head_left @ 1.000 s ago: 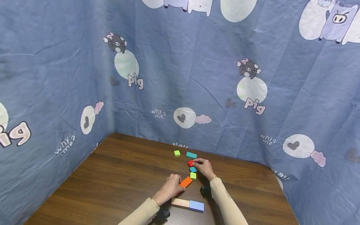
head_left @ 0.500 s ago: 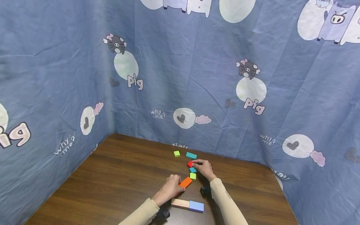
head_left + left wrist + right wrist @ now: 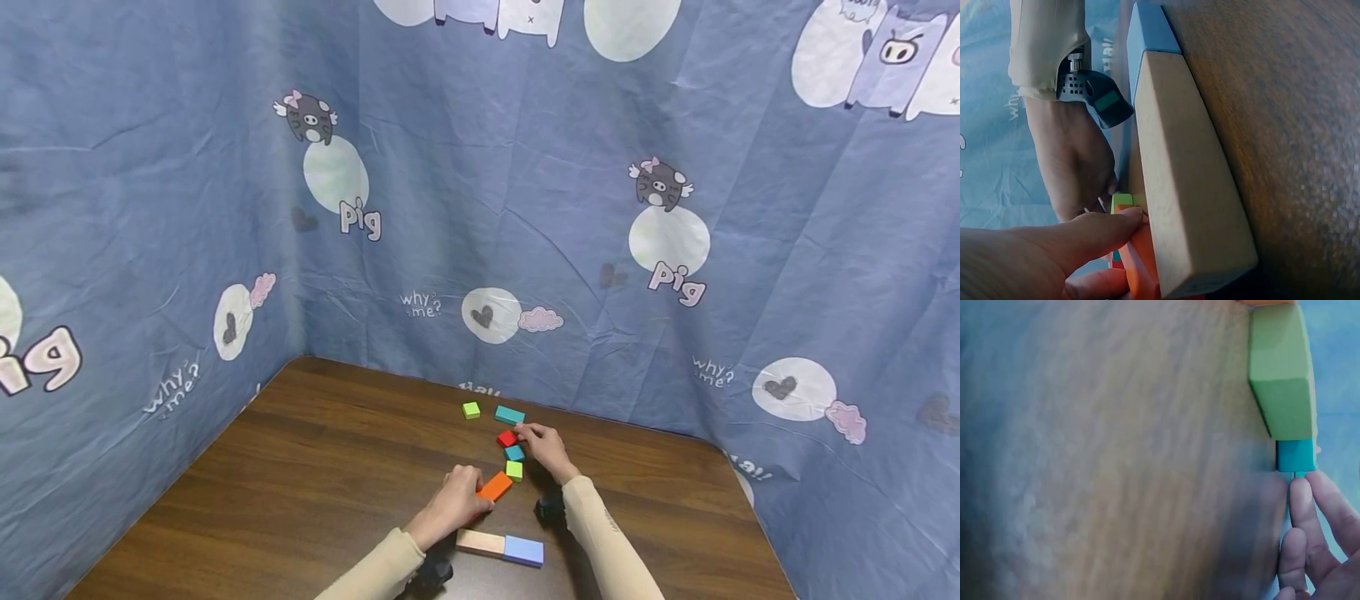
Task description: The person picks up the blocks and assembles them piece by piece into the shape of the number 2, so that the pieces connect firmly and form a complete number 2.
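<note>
My left hand (image 3: pixel 453 498) pinches an orange rectangular block (image 3: pixel 497 485) lying diagonally on the table; the left wrist view shows the thumb (image 3: pixel 1100 234) along it. From its far end a curved row runs back: a lime green block (image 3: pixel 514 472), a small teal block (image 3: pixel 513 453) and a red block (image 3: pixel 507 438). My right hand (image 3: pixel 546 448) is at the red block's right, fingertips just short of a longer teal block (image 3: pixel 510 414). In the right wrist view its fingers (image 3: pixel 1302 500) stretch out beside the small teal block (image 3: pixel 1295 455), holding nothing visible.
Nearer me, a plain wood block (image 3: pixel 481 542) and a light blue block (image 3: pixel 523 551) lie end to end. Another lime green block (image 3: pixel 471 410) sits at the back. A blue patterned curtain (image 3: pixel 450 208) borders the wooden table (image 3: pixel 322 467).
The red block has shifted slightly left, and my right fingertips have come off it toward the longer teal block. The left hand stays on the orange block.
</note>
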{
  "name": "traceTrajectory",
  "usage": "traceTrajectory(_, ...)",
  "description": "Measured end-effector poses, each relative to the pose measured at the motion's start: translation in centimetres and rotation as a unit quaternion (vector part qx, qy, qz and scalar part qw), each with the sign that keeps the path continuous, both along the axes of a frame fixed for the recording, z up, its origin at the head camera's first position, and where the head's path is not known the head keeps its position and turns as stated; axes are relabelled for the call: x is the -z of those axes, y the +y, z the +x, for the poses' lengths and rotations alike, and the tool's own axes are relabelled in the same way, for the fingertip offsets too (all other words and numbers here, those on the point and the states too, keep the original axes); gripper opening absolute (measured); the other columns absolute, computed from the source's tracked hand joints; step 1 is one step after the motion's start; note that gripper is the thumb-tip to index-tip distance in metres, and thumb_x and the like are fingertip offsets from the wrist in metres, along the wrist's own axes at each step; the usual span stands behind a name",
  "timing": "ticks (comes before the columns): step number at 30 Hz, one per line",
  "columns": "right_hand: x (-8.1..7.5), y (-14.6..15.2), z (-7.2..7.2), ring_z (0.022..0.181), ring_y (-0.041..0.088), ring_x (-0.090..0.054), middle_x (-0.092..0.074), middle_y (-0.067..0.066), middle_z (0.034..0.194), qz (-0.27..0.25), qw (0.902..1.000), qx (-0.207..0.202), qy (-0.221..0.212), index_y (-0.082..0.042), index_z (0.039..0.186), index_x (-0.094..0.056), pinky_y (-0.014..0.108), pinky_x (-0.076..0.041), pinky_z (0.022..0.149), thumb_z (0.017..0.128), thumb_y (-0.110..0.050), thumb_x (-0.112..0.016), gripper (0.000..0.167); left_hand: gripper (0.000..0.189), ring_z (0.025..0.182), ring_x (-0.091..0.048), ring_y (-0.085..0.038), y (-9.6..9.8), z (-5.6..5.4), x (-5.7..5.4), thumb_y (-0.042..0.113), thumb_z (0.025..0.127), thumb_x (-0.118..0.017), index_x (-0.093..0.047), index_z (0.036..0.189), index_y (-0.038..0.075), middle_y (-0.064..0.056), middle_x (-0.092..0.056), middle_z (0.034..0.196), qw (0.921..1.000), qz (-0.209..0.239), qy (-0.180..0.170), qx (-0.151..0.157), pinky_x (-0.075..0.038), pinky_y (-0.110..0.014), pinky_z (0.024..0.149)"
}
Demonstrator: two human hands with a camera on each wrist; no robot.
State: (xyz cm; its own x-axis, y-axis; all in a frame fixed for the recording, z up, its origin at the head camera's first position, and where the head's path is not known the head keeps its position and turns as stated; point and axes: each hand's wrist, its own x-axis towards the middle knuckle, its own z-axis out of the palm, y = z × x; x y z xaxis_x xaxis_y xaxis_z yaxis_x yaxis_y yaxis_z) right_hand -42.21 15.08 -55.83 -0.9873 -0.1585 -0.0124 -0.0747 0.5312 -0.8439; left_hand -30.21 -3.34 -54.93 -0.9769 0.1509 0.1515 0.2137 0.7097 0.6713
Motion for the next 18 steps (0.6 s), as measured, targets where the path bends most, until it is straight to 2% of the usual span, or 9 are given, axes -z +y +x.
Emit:
traceTrajectory(4,-0.1,0.4,0.1,0.11,0.024,-0.058,-0.068,0.01,0.114,-0.041,0.9988,-0.004,-0.027,-0.008,0.122,-0.064,0.043,-0.046,0.092,0.1,-0.04,-0.049,0.042,0.024,0.059,-0.046,-0.013,0.1,0.0,0.0,0.014,0.069,-0.083,-0.065,0.075,0.0,-0.003,-0.058,0.068,1.0,0.003,-0.002,-0.002,-0.037,-0.026,0.054)
traceTrajectory(10,-0.2,1.4,0.5,0.119,0.026,-0.053,-0.062,0.01,0.126,-0.114,0.9921,-0.015,-0.051,-0.01,0.125,-0.062,0.049,-0.036,0.104,0.097,-0.033,-0.055,0.037,0.022,0.057,-0.045,-0.013,0.1,0.0,0.0,0.013,0.069,-0.081,-0.063,0.074,0.001,-0.001,-0.056,0.066,1.0,0.001,0.002,-0.005,-0.036,-0.025,0.052)
traceTrajectory(14,0.2,2.1,0.8,0.126,0.028,-0.048,-0.057,0.013,0.133,-0.156,0.9838,-0.063,-0.064,-0.006,0.128,-0.059,0.049,-0.031,0.108,0.094,-0.019,-0.055,0.037,0.021,0.057,-0.045,-0.013,0.2,0.0,0.2,0.012,0.068,-0.079,-0.061,0.075,0.002,0.0,-0.054,0.065,0.9999,-0.007,0.007,-0.008,-0.036,-0.025,0.051)
traceTrajectory(18,0.7,2.7,1.0,0.131,0.031,-0.043,-0.05,0.017,0.14,-0.151,0.978,-0.13,-0.062,-0.004,0.135,-0.052,0.049,-0.029,0.108,0.091,-0.011,-0.056,0.044,0.021,0.055,-0.044,-0.013,0.2,0.0,0.3,0.011,0.067,-0.077,-0.059,0.074,0.002,0.0,-0.052,0.064,0.9998,-0.012,0.017,-0.005,-0.035,-0.025,0.05)
